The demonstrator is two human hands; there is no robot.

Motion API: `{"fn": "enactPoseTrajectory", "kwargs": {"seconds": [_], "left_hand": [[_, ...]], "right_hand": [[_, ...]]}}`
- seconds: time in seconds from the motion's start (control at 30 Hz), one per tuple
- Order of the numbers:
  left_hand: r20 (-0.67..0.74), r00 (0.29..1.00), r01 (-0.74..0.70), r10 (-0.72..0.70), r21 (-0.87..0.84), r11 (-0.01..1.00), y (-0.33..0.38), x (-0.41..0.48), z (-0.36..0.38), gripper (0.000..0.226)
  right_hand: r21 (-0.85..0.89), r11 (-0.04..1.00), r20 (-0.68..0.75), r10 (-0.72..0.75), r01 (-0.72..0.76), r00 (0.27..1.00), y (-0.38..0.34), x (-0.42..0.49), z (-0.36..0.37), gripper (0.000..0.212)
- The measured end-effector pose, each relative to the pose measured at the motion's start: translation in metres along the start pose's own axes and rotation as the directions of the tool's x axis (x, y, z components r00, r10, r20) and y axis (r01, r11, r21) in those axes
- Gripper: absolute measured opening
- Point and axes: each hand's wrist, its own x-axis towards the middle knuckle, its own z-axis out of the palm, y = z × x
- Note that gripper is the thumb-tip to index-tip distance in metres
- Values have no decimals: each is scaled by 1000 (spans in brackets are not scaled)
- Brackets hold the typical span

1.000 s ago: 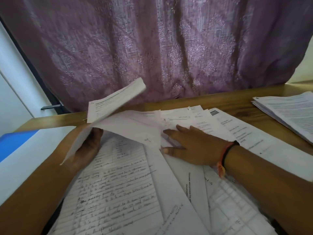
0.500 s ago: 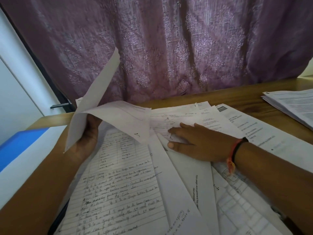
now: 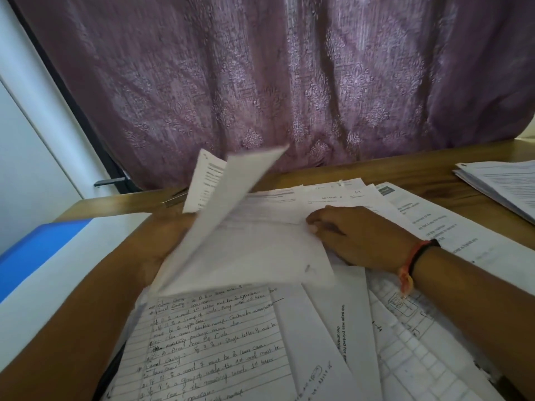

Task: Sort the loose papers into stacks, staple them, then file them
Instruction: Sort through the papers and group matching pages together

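Papers [image 3: 333,328] cover wooden desk [image 3: 419,172]; purple curtain [image 3: 275,82] hangs behind.

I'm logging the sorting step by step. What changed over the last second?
The left hand keeps its grip on the lifted sheets. It swung them up, then rightward and down over the pile, so they now cover the top of the handwritten page. The right hand stayed on the spread papers, its fingertips now at the sheets' edge. The far stack did not move.
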Motion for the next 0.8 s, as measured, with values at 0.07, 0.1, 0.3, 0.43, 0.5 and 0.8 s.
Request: {"fn": "enactPoseTrajectory", "kwargs": {"seconds": [0.07, 0.1, 0.3, 0.43, 0.5, 0.8], "left_hand": [[-16, 1000, -7, 8, 88, 996, 2, 3, 0, 30], [-7, 1000, 14, -13, 110, 994, 1, 3, 0, 29], [-26, 999, 24, -20, 184, 983, -1, 4, 3, 26], [11, 1000, 0, 2, -125, 992, 4, -3, 9, 22], [27, 999, 34, -29, -210, 977, 2, 0, 6, 24], [-64, 997, 55, -37, 303, 952, -16, 19, 0, 43]], "right_hand": [[-16, 1000, -10, 21, -21, 1000, 8, 1, 0, 22], [-7, 1000, -4, 26, -26, 1000, 10, 1, 0, 21], [97, 994, -87, 59, -50, 994, 10, 2, 2, 31], [-183, 960, 42, 221, -210, 974, 16, 2, -5, 47], [-202, 961, 107, 215, -191, 971, 16, 2, -6, 44], [-89, 973, 67, 219, -213, 973, 28, 3, -5, 48]]}}
